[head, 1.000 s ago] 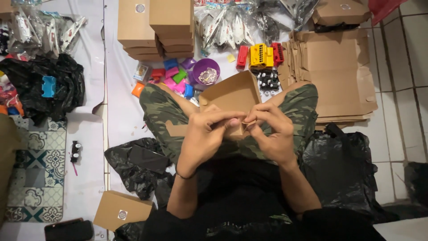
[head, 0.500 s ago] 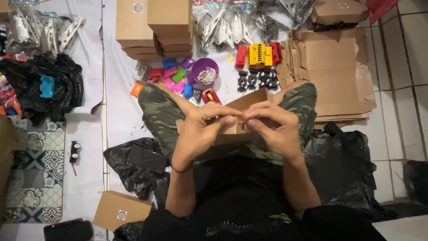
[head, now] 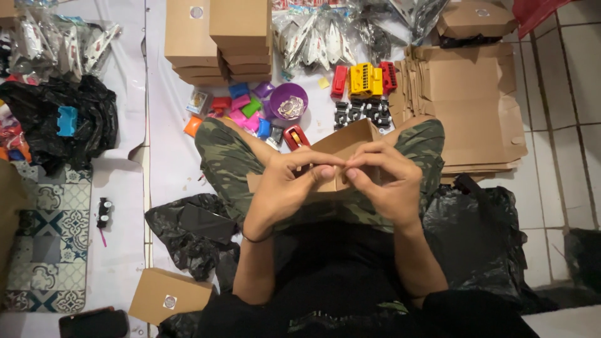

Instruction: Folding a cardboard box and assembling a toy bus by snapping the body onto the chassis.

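Sitting on the floor, the person is holding a small brown cardboard box (head: 341,147) over the lap, between the camouflage-clad knees, and both hands are pinching at its near edge: the left hand (head: 285,188) is closing thumb and fingers on a flap, and the right hand (head: 385,181) is pressing its fingertips against the same fold from the other side, the two sets of fingertips almost touching. The fingers are covering the fold itself, so whether a tab is seated in a slot cannot be told. The thin board is likely bending rather than locking if the pinch is landing off the crease, and a flap could be tearing or springing back. With the box unsupported above the lap, a slip could be dropping it toward the red toy car (head: 294,136) and the purple bowl (head: 288,100) just beyond the knees, scattering the bright plastic pieces (head: 247,109) there. The stack of flat cardboard blanks (head: 469,100) is lying near the right knee, where a shifting leg could be creasing it.
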